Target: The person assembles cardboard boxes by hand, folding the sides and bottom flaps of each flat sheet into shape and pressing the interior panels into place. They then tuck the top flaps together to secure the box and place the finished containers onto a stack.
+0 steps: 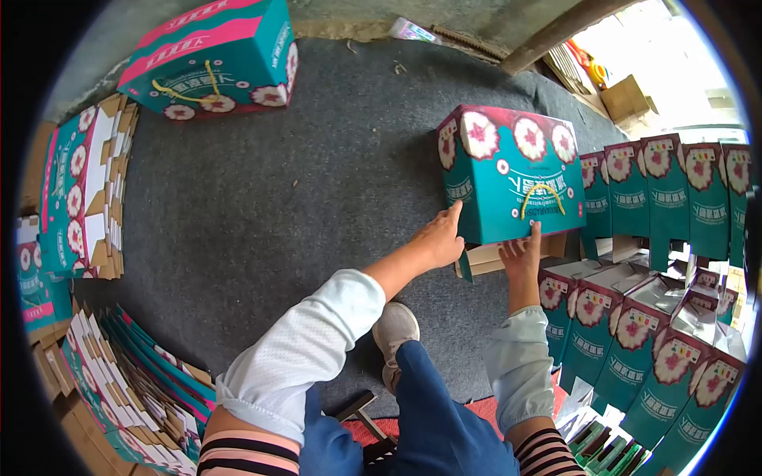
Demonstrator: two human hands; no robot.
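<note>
A teal carton gift box (pixel 520 178) with magenta trim, printed fruit slices and a yellow cord handle is in front of me, right of centre. Its lettering appears upside down, and brown flaps (pixel 488 260) stick out along its near lower edge. My left hand (pixel 440 238) is at the box's near left corner, index finger stretched along the side and the other fingers curled. On the near edge, below the cord handle, my right hand (pixel 521 258) grips the box with fingertips on the printed face. Part of its grip is hidden.
Another finished box (pixel 214 63) stands by the wall at upper left. Flattened cartons (pixel 75 190) and further stacks (pixel 131 397) line the left. Rows of upright teal boxes (pixel 635 341) crowd the right. Dark matting (pixel 238 206) covers the floor; a wooden pole (pixel 563 36) leans at upper right.
</note>
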